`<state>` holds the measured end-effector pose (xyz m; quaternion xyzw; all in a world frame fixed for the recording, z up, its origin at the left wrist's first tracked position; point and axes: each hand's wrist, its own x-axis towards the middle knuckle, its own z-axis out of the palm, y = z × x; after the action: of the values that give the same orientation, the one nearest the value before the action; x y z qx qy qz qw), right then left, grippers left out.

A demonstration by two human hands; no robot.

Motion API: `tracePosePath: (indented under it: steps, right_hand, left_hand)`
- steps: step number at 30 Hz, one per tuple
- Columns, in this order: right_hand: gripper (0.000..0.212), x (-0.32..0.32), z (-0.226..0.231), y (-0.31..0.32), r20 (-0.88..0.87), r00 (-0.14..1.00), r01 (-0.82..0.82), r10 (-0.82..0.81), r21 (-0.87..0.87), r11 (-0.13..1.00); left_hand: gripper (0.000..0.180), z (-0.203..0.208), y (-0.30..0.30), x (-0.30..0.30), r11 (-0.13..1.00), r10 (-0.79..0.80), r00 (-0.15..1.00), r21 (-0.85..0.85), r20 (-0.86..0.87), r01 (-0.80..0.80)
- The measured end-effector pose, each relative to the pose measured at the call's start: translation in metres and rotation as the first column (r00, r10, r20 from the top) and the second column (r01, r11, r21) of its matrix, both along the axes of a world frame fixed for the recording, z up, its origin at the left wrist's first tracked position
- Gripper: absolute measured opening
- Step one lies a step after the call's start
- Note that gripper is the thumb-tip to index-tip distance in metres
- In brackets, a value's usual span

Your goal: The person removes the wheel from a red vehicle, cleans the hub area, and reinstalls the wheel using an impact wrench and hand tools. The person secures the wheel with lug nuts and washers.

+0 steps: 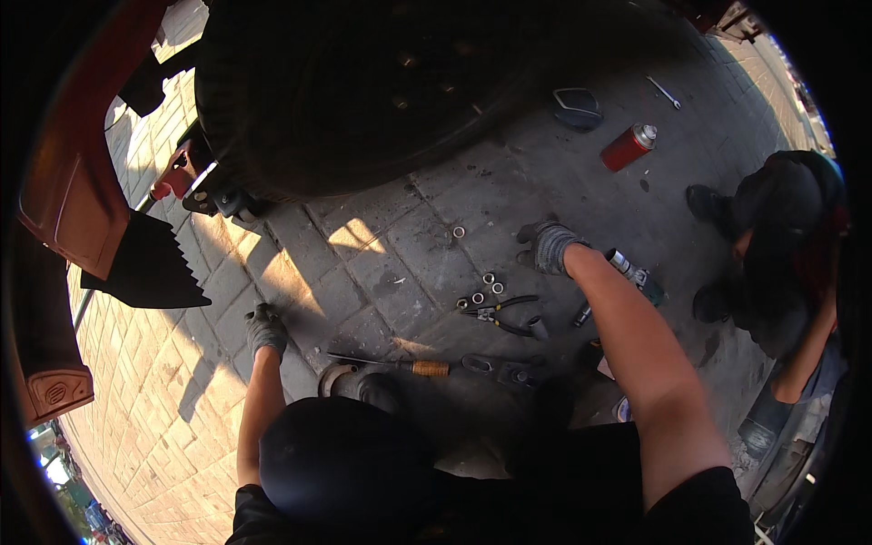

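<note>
My left hand [266, 331], in a grey knitted glove, is low over the paving at the left; its fingers look curled, with nothing visible in them. On the right, my right hand [549, 247] wears a similar glove and reaches above the ground with fingers apart, holding nothing I can see. Beside its wrist lies an impact wrench [636, 275], partly hidden by my forearm. Several metal nuts [478, 298] sit around pliers [507, 315] with dark handles, and one lone nut [459, 232] is farther off. A large dark wheel [363, 100] fills the upper middle.
A red jack [182, 173] stands left of the wheel, near red bodywork [77, 209]. A screwdriver [427, 368] with an orange handle lies close to me. Farther right are a red spray can [625, 148], a spanner [664, 93] and a dark mirror-like piece [578, 109]. Another person [781, 245] crouches at the right.
</note>
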<state>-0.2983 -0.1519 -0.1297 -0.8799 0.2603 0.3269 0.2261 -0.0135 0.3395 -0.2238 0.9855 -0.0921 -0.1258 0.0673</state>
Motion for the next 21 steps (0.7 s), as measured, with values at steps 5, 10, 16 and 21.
tracePosePath:
  steps: [5,10,16,21]
  right_hand:
    - [0.043,0.041,-0.016,0.048,0.081,0.982,0.163,-0.169,0.075,0.984]
    - [0.035,0.075,-0.021,0.075,0.128,0.978,0.169,-0.163,-0.037,0.985]
    - [0.045,0.077,-0.049,0.074,0.163,0.977,0.157,-0.138,-0.111,0.981]
    - [0.03,0.072,-0.086,0.088,0.275,0.78,0.46,-0.563,0.36,0.812]
  left_hand:
    - [0.035,0.016,-0.02,0.003,0.98,0.013,0.998,0.201,-0.062,-0.001]
    - [0.032,0.013,-0.013,-0.006,0.982,0.011,0.997,0.188,-0.083,0.005]
    - [0.019,0.011,-0.03,-0.025,0.935,-0.002,0.842,-0.3,-0.539,-0.19]
    - [0.022,0.053,-0.101,-0.061,0.649,-0.172,0.606,-0.553,-0.776,-0.523]
